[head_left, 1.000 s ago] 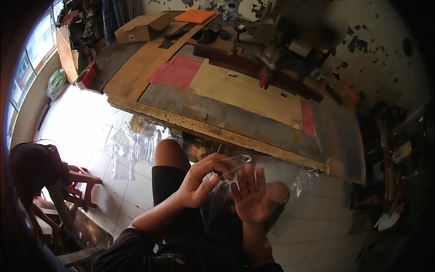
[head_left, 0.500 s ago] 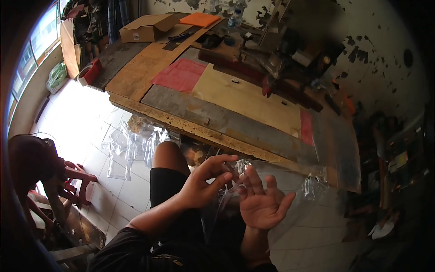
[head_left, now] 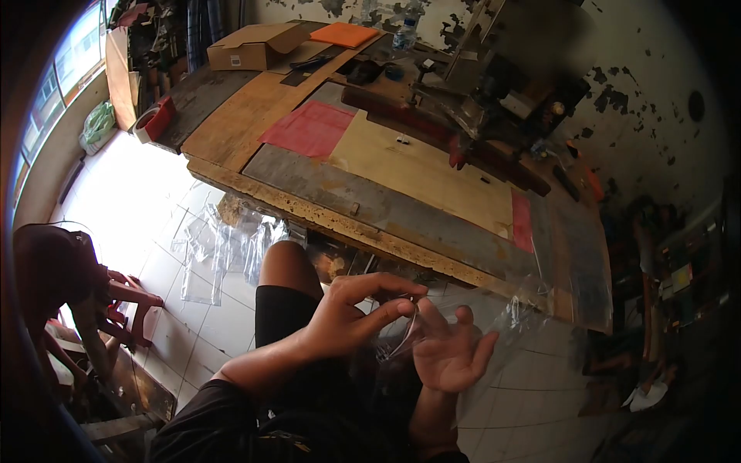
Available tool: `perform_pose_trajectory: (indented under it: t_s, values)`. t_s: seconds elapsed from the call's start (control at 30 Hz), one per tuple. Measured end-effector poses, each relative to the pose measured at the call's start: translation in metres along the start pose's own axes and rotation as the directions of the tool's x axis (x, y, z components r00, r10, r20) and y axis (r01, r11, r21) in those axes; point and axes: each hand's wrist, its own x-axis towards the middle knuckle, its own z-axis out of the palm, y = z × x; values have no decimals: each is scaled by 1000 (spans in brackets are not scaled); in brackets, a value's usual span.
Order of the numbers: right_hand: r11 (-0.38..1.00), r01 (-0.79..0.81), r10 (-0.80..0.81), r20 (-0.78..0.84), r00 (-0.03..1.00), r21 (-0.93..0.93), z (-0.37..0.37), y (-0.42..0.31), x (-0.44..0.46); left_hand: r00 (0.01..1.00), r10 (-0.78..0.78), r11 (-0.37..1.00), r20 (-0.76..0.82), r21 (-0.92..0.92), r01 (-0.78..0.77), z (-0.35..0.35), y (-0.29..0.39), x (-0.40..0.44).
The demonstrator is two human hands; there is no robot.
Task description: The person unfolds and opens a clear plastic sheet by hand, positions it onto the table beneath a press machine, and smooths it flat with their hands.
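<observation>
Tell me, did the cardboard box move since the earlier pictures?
No, the cardboard box is in the same place on the table, beside the orange sheet.

From where I stand, the left forearm [head_left: 261, 369] extends forward and inward from its dark sleeve [head_left: 208, 420], with the wrist nearly straight. The left hand [head_left: 343, 315] presents its thumb side upward; forefinger and thumb point toward the right hand [head_left: 448, 356], their tips close together. Whether these tips meet is too small to tell. The right forearm [head_left: 434, 417] rises steeply. Its palm faces the wearer, fingers partly bent, thumb splayed outward, one fingertip just beside the left fingertips.
</observation>
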Motion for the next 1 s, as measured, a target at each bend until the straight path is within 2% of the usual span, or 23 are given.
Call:
perform_pose_trajectory:
  t_s: [0.2, 0.3, 0.37, 0.47, 0.57, 0.63, 0.8, 1.0]
  values:
    - [999, 47, -47, -12, 999, 17, 2, -3, 0, 998, -53, 998, -34, -23, 53, 8, 3, 0]
    - [998, 61, -61, -17, 998, 9, -2, -2, -3, 990, -142, 989, -8, -27, 142, 7, 3, 0]
    - [998, 68, -68, -16, 998, 5, -4, -1, -5, 976, -216, 963, 9, -163, 214, 8, 2, 1]
    - [998, 58, -58, -30, 998, -10, -6, 1, -9, 968, -240, 947, 77, -200, 250, 5, 3, 4]
    - [993, 112, -109, -84, 990, 28, -8, 3, -12, 979, -178, 969, 102, -157, 192, 2, -1, 4]
    - [999, 33, -34, -16, 999, -19, -7, 0, -11, 980, -170, 970, 99, -161, 184, 1, -4, 3]
    - [997, 43, -45, -34, 998, -59, -7, 2, -14, 983, -173, 973, 65, -142, 181, 5, 0, 4]
    - [998, 48, -50, -47, 998, -47, -7, 2, -15, 997, -60, 994, 47, -90, 64, 8, -7, 3]
